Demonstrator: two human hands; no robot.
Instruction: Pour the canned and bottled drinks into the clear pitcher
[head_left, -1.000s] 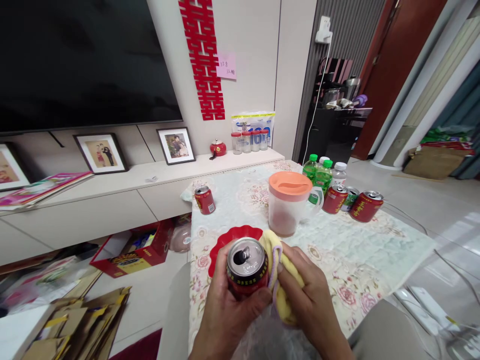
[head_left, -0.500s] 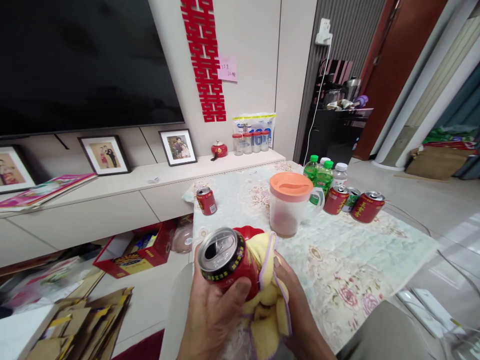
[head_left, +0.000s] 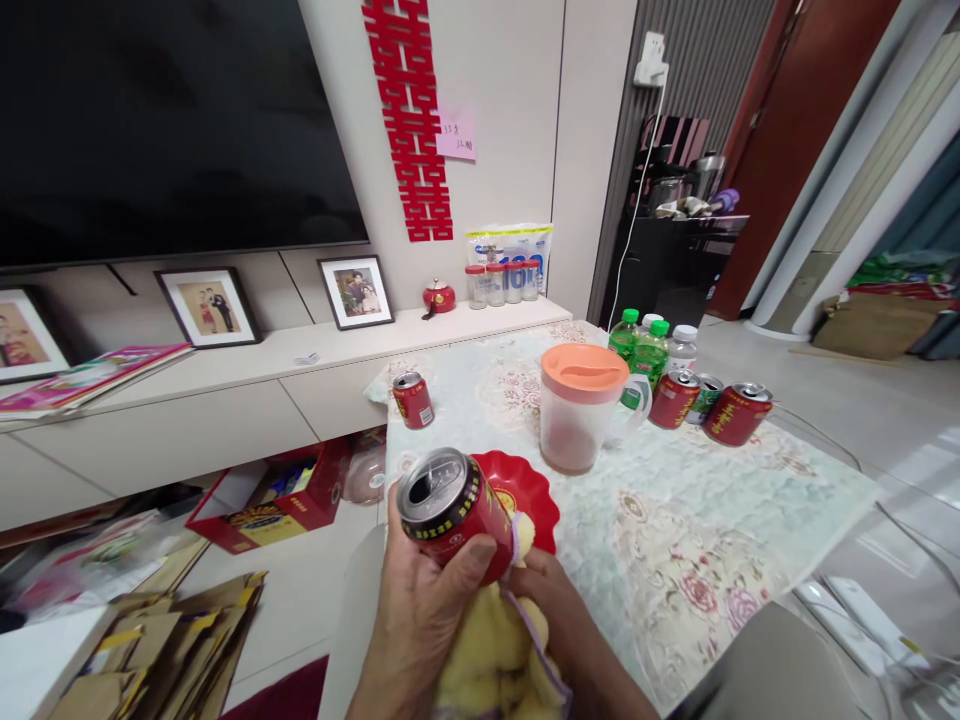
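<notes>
A red can [head_left: 484, 515] with an opened silver top is tilted in my left hand [head_left: 420, 610], whose fingers and thumb wrap round its body. My right hand [head_left: 559, 610] grips a yellow cloth [head_left: 491, 655] with a purple edge, bunched against the lower right side of the can. Most of the cloth hangs below both hands. Just behind the held can, a red scalloped plate [head_left: 536, 500] lies on the flowered tablecloth [head_left: 675, 530], partly hidden by the can and my right hand.
A lidded pitcher [head_left: 577, 425] stands beyond the plate. Another red can [head_left: 413, 402] is at the table's back left. Bottles [head_left: 649, 352] and several cans [head_left: 739, 415] stand at the right. A red box [head_left: 289, 500] and folded cardboard [head_left: 165, 640] lie on the floor at left.
My right hand and the cloth have moved down along the can, uncovering more of the red plate. The held can has barely moved.
</notes>
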